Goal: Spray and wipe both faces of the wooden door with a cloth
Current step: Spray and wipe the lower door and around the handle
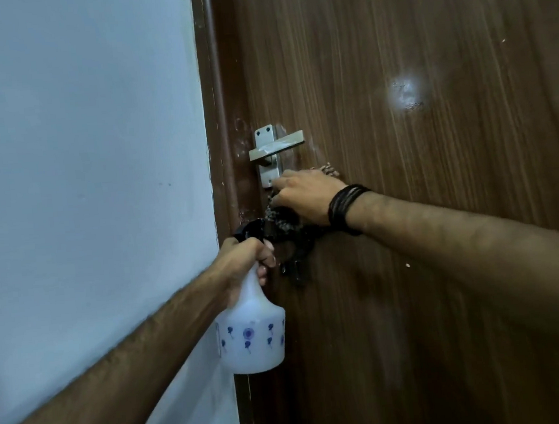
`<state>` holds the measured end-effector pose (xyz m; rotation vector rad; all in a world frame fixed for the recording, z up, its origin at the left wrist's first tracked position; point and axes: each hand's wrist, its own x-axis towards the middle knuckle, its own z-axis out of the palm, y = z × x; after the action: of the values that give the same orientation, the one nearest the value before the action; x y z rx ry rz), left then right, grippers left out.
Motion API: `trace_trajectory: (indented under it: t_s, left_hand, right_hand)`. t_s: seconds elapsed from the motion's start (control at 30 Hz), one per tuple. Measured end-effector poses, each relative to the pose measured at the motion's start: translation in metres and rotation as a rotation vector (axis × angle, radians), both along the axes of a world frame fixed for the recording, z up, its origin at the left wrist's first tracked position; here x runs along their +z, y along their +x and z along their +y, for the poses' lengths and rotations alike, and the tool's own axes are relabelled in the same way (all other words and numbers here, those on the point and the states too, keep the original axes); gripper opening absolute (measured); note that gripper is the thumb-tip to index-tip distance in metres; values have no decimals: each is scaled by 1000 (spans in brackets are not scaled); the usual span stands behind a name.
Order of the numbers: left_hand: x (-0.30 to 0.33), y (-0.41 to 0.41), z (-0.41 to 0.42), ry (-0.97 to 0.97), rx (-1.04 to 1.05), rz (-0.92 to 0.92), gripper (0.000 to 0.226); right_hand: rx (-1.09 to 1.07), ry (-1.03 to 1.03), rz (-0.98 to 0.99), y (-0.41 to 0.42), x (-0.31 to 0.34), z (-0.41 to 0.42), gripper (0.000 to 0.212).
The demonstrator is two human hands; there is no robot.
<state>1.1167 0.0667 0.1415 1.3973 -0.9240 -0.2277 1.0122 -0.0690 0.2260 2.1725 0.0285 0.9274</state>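
Gripping the neck of the spray bottle, the left hand has its fingers curled round just under the black trigger head. Bottle hangs upright, white translucent plastic with small blue flower prints, held close to the door edge, nozzle end toward the wood. Can't tell if a finger is on the trigger.

Right hand is higher and to the right, fingers curled, bunching a dark patterned cloth and pressing it against the wooden door just below the handle plate. Cloth pokes out under the palm and a bit above the knuckles. Black bands wrap the right wrist.

Metal lever handle sits directly above the right hand, lever pointing right, plate screwed to the door. Some dark hardware shows on the door below the cloth, between the two hands; shape is unclear.

Door is dark brown, vertical grain, fills the right side of the view. A pale shiny patch sits upper right of the handle. Brown frame runs along the door's left edge; pale blue-grey wall takes up the left.
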Motion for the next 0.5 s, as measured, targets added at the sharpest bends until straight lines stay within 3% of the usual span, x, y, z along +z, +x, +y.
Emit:
trace_trajectory:
  t_s: [0.17,0.27,0.37,0.5]
  left_hand:
    - [-5,10,9,42,-53,-35,20]
    - [-9,9,9,30,-61,-25,23]
    - [-14,12,11,11,-70,-13,23]
    - [-26,15,12,44,-133,-7,23]
  right_hand:
    - [26,135,-175,20,-8,1,27]
    - [89,318,-107,38,-18,11,25]
    - [134,221,-116,30,-41,3,28]
    - [173,-89,-112,23,-67,1,32]
